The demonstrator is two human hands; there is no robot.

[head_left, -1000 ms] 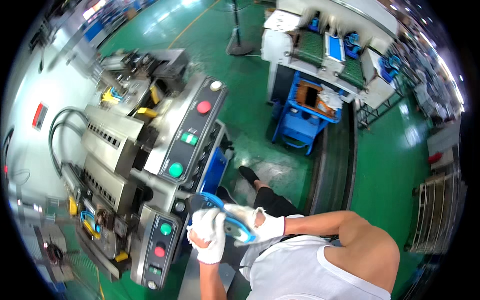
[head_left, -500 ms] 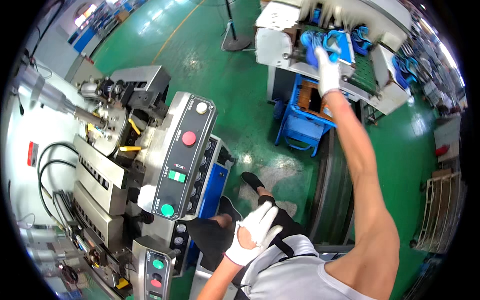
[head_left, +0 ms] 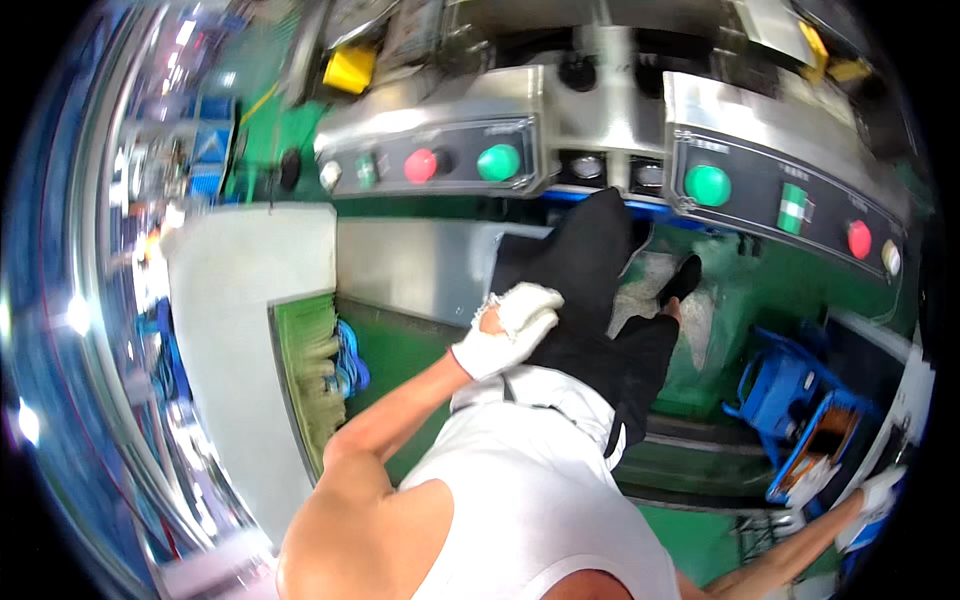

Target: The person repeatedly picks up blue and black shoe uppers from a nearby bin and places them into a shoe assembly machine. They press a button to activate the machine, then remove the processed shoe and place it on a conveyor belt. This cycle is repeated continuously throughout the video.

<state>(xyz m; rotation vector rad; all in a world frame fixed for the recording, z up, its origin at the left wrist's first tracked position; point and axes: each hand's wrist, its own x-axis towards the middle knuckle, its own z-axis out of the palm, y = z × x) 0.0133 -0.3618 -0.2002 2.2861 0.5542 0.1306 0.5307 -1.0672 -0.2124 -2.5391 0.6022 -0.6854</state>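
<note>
My left hand, in a white glove with a worn gap baring some skin, is over the black-clothed thigh. Its fingers are loosely bent, a notch shows between thumb and fingers, and I see nothing held in it. My right arm reaches out to the lower right rim, where my white-gloved right hand is small and smeared. It is close to a blue and white thing I cannot make out, beyond the blue cart. Its fingers and anything in them cannot be told.
Before me stand two control panels with coloured buttons, one left and one right, on a metal machine. A pale table with a green bristled strip and blue pieces is at my left. A dark rail crosses the floor.
My view has swung sharply left, so the machine is now ahead and the blue cart at lower right. My right arm, stretched toward blue pieces earlier, now trails at the right rim. My left hand stays near my thigh.
</note>
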